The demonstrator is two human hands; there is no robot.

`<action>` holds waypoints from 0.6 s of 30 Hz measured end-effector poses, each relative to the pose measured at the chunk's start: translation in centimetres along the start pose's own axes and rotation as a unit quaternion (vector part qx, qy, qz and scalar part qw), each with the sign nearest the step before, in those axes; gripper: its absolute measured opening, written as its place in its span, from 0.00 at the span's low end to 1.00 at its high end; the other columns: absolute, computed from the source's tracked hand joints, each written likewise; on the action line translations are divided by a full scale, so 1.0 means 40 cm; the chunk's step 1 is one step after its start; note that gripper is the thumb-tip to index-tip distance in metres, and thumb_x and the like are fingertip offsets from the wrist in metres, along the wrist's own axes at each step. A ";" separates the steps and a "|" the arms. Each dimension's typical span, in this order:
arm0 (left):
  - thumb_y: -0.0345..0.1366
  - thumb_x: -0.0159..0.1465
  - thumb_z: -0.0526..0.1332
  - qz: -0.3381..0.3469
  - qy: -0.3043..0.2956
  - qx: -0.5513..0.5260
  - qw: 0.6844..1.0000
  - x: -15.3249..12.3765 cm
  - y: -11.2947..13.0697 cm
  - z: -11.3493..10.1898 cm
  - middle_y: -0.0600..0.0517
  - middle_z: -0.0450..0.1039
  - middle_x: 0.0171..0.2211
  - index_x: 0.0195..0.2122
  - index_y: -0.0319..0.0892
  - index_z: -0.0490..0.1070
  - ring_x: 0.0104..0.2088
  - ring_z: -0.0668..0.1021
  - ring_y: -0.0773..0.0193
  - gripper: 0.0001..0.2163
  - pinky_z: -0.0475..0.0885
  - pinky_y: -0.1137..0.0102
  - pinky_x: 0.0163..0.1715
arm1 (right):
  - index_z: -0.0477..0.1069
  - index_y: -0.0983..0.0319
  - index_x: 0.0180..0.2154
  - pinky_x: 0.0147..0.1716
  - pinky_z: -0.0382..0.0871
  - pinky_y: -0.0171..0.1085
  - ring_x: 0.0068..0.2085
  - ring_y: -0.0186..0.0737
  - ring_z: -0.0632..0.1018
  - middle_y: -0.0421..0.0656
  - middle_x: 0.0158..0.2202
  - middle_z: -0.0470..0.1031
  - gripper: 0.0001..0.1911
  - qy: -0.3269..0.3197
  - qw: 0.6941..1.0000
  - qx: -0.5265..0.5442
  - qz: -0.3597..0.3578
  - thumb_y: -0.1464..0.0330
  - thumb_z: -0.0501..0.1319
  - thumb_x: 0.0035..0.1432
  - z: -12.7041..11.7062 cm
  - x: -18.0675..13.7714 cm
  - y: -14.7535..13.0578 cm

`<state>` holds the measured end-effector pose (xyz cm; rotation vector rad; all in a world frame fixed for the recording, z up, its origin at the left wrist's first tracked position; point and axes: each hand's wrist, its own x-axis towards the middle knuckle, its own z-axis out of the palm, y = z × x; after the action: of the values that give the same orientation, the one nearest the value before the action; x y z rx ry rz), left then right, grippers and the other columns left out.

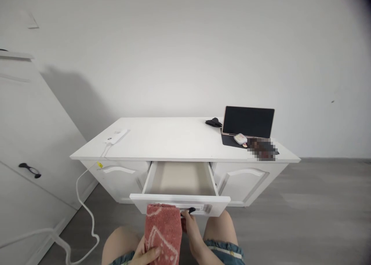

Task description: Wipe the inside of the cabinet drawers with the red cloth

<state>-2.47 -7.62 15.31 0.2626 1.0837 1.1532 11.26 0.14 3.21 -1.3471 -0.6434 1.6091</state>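
Note:
My left hand [148, 255] is closed on a folded red towel [162, 230] with a pale line pattern, its thumb across the lower front. The towel stands upright before the left-middle part of the drawer front. My right hand [191, 229] is at the black drawer handle [191, 210], its fingers curled round it and partly hidden. The white drawer [139, 197] is pulled out from the desk, and its visible inside holds nothing.
On the white desk [162, 139] are a tablet [248, 121], a small white case [240, 138], a black folded item [213, 122] and a white power strip [116, 136]. Its cable [92, 218] hangs at the left beside a white cabinet [26, 141].

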 end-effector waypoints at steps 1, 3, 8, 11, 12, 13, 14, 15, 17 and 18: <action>0.31 0.32 0.74 0.007 0.003 -0.002 1.000 -0.001 0.008 0.009 0.45 0.80 0.27 0.42 0.42 0.75 0.39 0.79 0.40 0.31 0.73 0.55 0.41 | 0.63 0.58 0.17 0.19 0.54 0.34 0.16 0.36 0.66 0.40 0.13 0.65 0.22 -0.019 1.000 -0.009 0.016 0.46 0.54 0.43 -0.003 -0.018 0.005; 0.32 0.32 0.75 0.017 0.014 -0.002 1.000 0.000 0.023 0.014 0.47 0.80 0.26 0.42 0.42 0.75 0.40 0.80 0.41 0.31 0.74 0.57 0.41 | 0.65 0.59 0.16 0.20 0.58 0.36 0.17 0.38 0.68 0.42 0.14 0.67 0.28 -0.081 0.994 -0.060 0.028 0.42 0.51 0.46 -0.012 -0.065 0.004; 0.32 0.34 0.74 0.021 0.028 0.021 0.999 -0.005 0.042 -0.007 0.49 0.80 0.27 0.40 0.43 0.75 0.39 0.80 0.44 0.28 0.74 0.59 0.40 | 0.76 0.55 0.34 0.39 0.67 0.43 0.38 0.48 0.76 0.45 0.34 0.78 0.13 -0.067 0.893 -0.318 -0.311 0.59 0.55 0.58 -0.071 -0.179 -0.103; 0.34 0.35 0.74 0.021 0.013 0.036 0.999 -0.012 0.039 -0.006 0.48 0.81 0.30 0.37 0.42 0.76 0.37 0.80 0.46 0.24 0.74 0.60 0.38 | 0.69 0.53 0.50 0.53 0.59 0.48 0.52 0.46 0.70 0.43 0.47 0.75 0.17 0.019 0.757 -0.439 -0.484 0.70 0.52 0.61 -0.097 -0.183 -0.185; 0.35 0.35 0.74 0.020 0.009 0.043 0.999 -0.013 0.036 0.000 0.48 0.81 0.30 0.36 0.41 0.76 0.36 0.80 0.47 0.23 0.74 0.61 0.36 | 0.67 0.54 0.52 0.54 0.57 0.49 0.52 0.46 0.70 0.43 0.48 0.74 0.19 0.052 0.719 -0.471 -0.508 0.71 0.53 0.60 -0.097 -0.175 -0.202; 0.36 0.35 0.74 0.020 0.004 0.052 0.998 -0.013 0.034 0.009 0.48 0.81 0.30 0.35 0.41 0.75 0.35 0.80 0.48 0.23 0.74 0.62 0.35 | 0.65 0.55 0.54 0.54 0.56 0.50 0.52 0.47 0.70 0.44 0.48 0.74 0.20 0.081 0.690 -0.498 -0.519 0.72 0.54 0.60 -0.094 -0.166 -0.213; 0.36 0.36 0.74 0.021 -0.002 0.061 0.998 -0.010 0.032 0.021 0.48 0.81 0.30 0.36 0.41 0.75 0.34 0.80 0.49 0.23 0.74 0.63 0.34 | 0.65 0.57 0.54 0.53 0.56 0.50 0.50 0.47 0.70 0.44 0.48 0.74 0.20 0.106 0.670 -0.517 -0.522 0.72 0.55 0.59 -0.088 -0.158 -0.217; 0.36 0.37 0.74 0.025 -0.010 0.072 0.997 -0.006 0.032 0.037 0.48 0.81 0.31 0.38 0.41 0.75 0.34 0.80 0.50 0.25 0.74 0.63 0.34 | 0.65 0.57 0.53 0.52 0.57 0.50 0.47 0.47 0.71 0.44 0.46 0.74 0.20 0.124 0.661 -0.527 -0.520 0.72 0.55 0.58 -0.081 -0.151 -0.216; 0.38 0.40 0.73 0.052 -0.038 0.107 0.992 0.008 0.045 0.079 0.48 0.80 0.35 0.43 0.42 0.73 0.36 0.80 0.52 0.27 0.74 0.64 0.36 | 0.68 0.58 0.48 0.47 0.58 0.49 0.42 0.47 0.70 0.44 0.41 0.74 0.16 0.139 0.661 -0.534 -0.507 0.71 0.56 0.57 -0.066 -0.145 -0.207; 0.39 0.42 0.72 0.078 -0.058 0.138 0.986 0.018 0.058 0.106 0.48 0.80 0.37 0.45 0.43 0.72 0.38 0.79 0.53 0.26 0.73 0.64 0.38 | 0.70 0.58 0.45 0.45 0.59 0.48 0.40 0.47 0.69 0.44 0.38 0.74 0.13 0.141 0.665 -0.534 -0.504 0.71 0.56 0.58 -0.061 -0.146 -0.202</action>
<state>-0.52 -4.57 18.57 0.6342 1.1336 1.1102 16.01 -1.77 12.10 -1.4503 -1.8726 -0.0318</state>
